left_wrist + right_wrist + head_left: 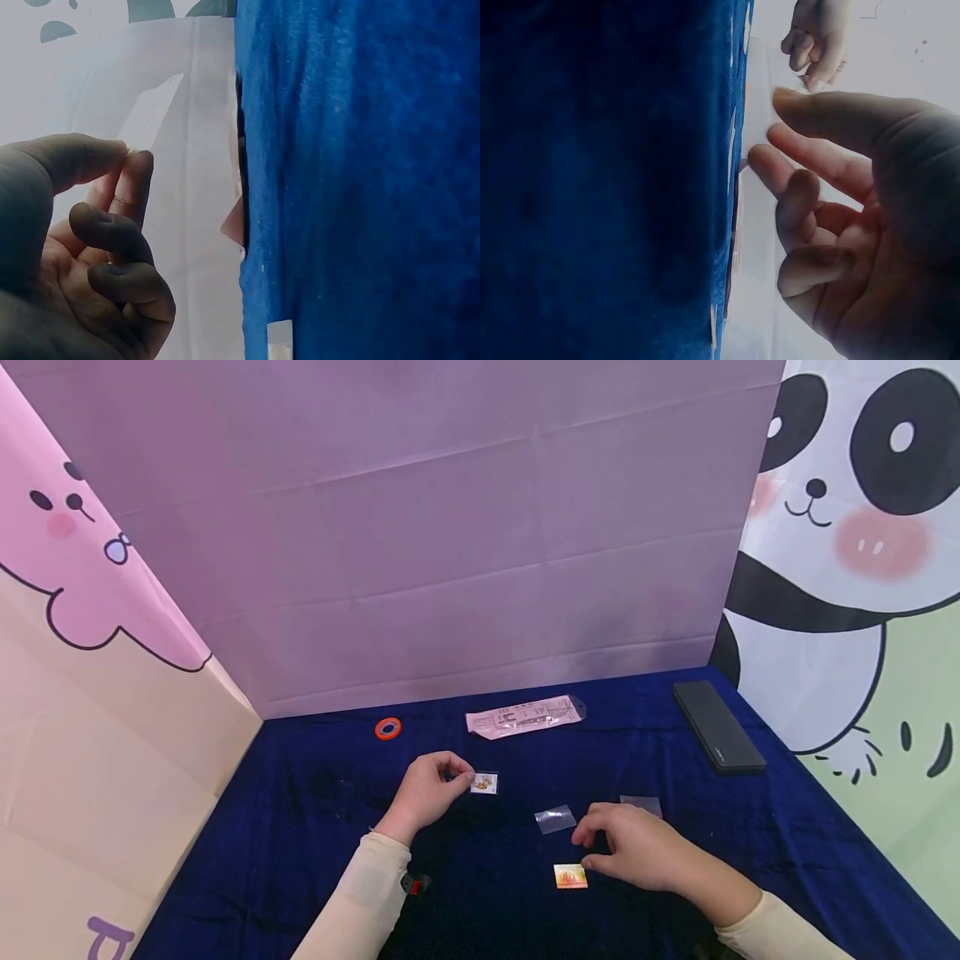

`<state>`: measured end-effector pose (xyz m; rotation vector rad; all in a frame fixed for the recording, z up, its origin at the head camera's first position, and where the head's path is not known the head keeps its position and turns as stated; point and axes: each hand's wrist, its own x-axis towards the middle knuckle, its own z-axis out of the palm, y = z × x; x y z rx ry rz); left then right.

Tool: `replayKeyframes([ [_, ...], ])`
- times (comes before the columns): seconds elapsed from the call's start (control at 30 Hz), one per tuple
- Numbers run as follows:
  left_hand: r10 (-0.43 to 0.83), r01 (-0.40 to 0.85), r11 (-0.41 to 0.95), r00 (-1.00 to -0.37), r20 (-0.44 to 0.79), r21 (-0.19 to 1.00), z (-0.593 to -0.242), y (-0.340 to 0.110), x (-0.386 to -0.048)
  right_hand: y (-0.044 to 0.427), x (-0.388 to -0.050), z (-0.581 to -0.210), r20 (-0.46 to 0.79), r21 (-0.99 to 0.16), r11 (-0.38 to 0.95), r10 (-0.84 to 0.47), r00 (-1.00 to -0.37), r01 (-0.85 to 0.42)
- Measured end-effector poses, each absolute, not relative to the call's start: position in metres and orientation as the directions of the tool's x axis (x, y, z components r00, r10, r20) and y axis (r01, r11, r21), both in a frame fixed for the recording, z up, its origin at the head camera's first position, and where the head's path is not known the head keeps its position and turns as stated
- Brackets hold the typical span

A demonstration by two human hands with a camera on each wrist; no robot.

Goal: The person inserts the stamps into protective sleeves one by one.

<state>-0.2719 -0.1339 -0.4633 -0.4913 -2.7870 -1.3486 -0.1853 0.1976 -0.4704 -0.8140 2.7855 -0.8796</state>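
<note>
My left hand (431, 785) pinches a small picture card (484, 783), which looks to be in a clear sleeve, between thumb and index finger. In the left wrist view this card (154, 112) stands up from the fingertips, above the cloth. Over the front right of the cloth hovers my right hand (641, 847), thumb and fingers apart with nothing between them. Closest to its thumb is a yellow and orange card (571, 877). A small clear plastic sleeve (555, 819) lies beyond its fingertips. Another clear sleeve (643, 805) is partly hidden behind the hand.
A dark blue cloth (300, 860) covers the table. Toward the back lie an orange roll of tape (387, 728) and a pink printed packet (517, 718). At the back right is a long dark grey box (717, 727). Printed curtains (450, 568) stand around the table.
</note>
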Motion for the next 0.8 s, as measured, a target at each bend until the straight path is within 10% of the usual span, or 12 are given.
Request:
replayKeyframes([
  [0.8,0.278,0.148,0.628,-0.96,-0.042,0.764,-0.484,-0.138,-0.28,0.195,-0.185,-0.48,-0.01,-0.509,0.699,-0.588,-0.809,-0.501],
])
